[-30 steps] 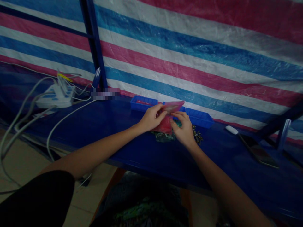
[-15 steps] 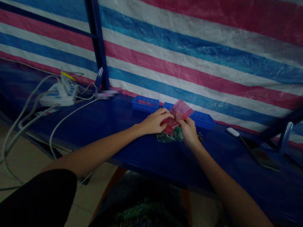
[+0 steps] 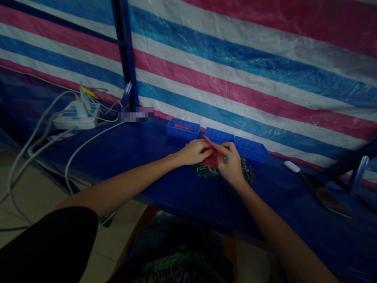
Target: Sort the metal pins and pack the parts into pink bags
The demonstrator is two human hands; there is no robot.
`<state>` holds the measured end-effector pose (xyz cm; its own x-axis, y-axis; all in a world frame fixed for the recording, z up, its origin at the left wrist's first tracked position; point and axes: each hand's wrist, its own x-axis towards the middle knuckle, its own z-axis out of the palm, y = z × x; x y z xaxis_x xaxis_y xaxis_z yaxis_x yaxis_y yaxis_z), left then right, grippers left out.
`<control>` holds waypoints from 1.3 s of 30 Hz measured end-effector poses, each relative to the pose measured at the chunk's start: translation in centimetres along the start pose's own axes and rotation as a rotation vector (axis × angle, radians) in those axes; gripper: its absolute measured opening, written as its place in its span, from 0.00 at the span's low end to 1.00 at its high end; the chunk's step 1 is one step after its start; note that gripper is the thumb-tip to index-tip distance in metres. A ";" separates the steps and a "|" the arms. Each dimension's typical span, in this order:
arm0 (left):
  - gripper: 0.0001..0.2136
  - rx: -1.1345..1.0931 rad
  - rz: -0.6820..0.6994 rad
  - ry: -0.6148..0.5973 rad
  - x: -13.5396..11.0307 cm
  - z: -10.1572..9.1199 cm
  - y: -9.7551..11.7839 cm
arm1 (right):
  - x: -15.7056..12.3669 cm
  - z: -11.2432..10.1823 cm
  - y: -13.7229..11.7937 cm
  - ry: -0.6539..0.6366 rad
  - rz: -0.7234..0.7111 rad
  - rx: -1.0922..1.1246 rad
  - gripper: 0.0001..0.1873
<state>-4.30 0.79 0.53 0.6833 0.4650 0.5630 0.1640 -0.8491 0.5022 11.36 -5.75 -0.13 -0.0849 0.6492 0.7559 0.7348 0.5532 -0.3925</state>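
A translucent red plastic bag (image 3: 210, 160) is between my two hands above the table. My left hand (image 3: 193, 152) is closed on its left side, fingers bent over the plastic. My right hand (image 3: 231, 164) grips the bag's upper right part, and a small green piece (image 3: 225, 158) shows at its fingers; what it belongs to is hidden. Below the hands lies a greenish clear bag (image 3: 205, 171) with thin pale pieces in it. Just right of my right hand is a pile of brass-coloured screws (image 3: 248, 171), partly covered by the hand.
Three blue bins stand along the back: a left bin (image 3: 183, 133) with red pieces, a middle bin (image 3: 219, 134) and a right bin (image 3: 251, 151). A phone (image 3: 325, 194) and a white oblong object (image 3: 291, 166) lie right. A power strip (image 3: 77, 118) with cables occupies the left.
The bag's raised upper part has come down and turned nearly edge-on. My right hand has shifted slightly left and turned, uncovering more screws. The green piece now shows at its fingers.
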 end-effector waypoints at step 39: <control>0.10 0.412 -0.129 -0.128 -0.3 -1.7 -2.5 | -1.0 0.7 -0.2 -0.420 -0.005 -0.241 0.18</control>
<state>-6.10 3.23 0.18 0.7171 0.5605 0.4142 0.5052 -0.8275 0.2452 10.79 -6.13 -1.17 -0.3168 0.8287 0.4614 0.8646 0.4523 -0.2188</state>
